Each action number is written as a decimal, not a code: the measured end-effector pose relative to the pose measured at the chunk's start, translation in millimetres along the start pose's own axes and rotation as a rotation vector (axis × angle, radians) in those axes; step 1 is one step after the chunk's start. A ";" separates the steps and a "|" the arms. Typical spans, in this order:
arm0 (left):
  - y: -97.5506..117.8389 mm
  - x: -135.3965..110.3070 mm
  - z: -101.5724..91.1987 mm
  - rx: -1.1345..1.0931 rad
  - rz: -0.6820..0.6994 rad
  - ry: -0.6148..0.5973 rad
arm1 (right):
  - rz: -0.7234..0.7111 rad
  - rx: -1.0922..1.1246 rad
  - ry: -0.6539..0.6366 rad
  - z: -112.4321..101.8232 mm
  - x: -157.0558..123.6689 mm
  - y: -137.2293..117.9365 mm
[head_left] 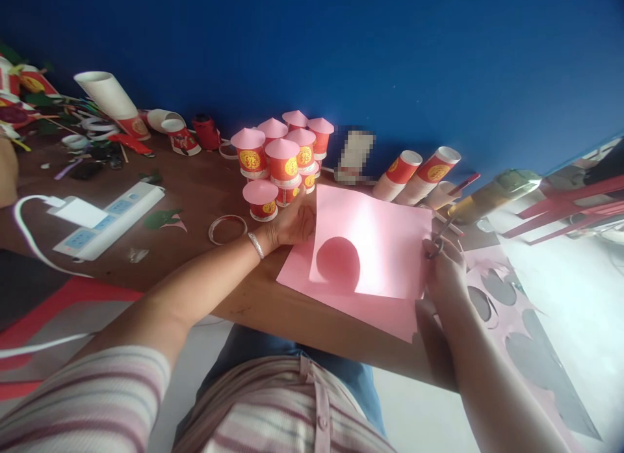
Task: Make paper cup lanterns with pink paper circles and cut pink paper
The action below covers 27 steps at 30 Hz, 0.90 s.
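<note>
A sheet of pink paper (390,245) is held up at a tilt above a second pink sheet (380,313) on the table. At its lower left is a darker round patch; I cannot tell whether it is a cut-out or a loose disc. My left hand (298,220) grips the sheet's left edge, fingers curled and partly hidden. Closed around a pair of scissors (433,247), my right hand (447,268) is at the sheet's right edge. Just behind my left hand stand several red paper cups with pink cone tops (283,159).
On the left lie a white power strip (110,219) with a plugged-in charger, a ring (227,230) and craft scraps. Stacked paper cups (402,170) and a bottle (494,193) stand behind my right hand. Cut pink paper scraps (497,290) lie at the right. A blue wall (312,50) rises behind.
</note>
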<state>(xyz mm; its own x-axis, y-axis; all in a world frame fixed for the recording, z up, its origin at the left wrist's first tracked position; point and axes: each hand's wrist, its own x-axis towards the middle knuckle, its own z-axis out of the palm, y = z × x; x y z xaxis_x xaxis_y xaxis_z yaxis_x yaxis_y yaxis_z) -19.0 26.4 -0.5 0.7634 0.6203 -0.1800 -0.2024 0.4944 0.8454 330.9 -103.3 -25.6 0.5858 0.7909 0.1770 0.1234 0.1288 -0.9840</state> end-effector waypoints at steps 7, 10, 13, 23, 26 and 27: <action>-14.4 -1.7 14.6 0.141 -0.114 -0.240 | 0.100 0.046 0.005 10.2 -6.7 -1.8; -23.8 0.2 24.8 0.400 -0.062 -0.330 | 0.124 0.059 0.020 10.9 -7.9 -3.2; -32.8 0.7 36.2 0.630 0.030 -0.365 | 0.157 0.068 0.015 11.0 -7.9 -3.7; -34.1 -2.3 53.2 0.871 0.143 -0.056 | 0.142 0.098 -0.075 15.9 -12.6 -11.7; -27.2 -2.5 51.9 0.774 0.097 -0.046 | 0.115 0.111 -0.102 19.1 -15.5 -18.0; -24.7 -3.2 51.8 0.723 0.088 -0.041 | 0.108 0.124 -0.110 20.1 -16.3 -20.2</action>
<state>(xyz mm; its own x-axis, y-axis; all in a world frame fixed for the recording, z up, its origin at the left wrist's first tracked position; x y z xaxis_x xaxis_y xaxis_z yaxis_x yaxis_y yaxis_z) 15.3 -19.3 5.2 0.7884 0.6087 -0.0891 0.1809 -0.0910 0.9793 302.8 -106.8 -9.1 0.4983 0.8639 0.0731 -0.0391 0.1066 -0.9935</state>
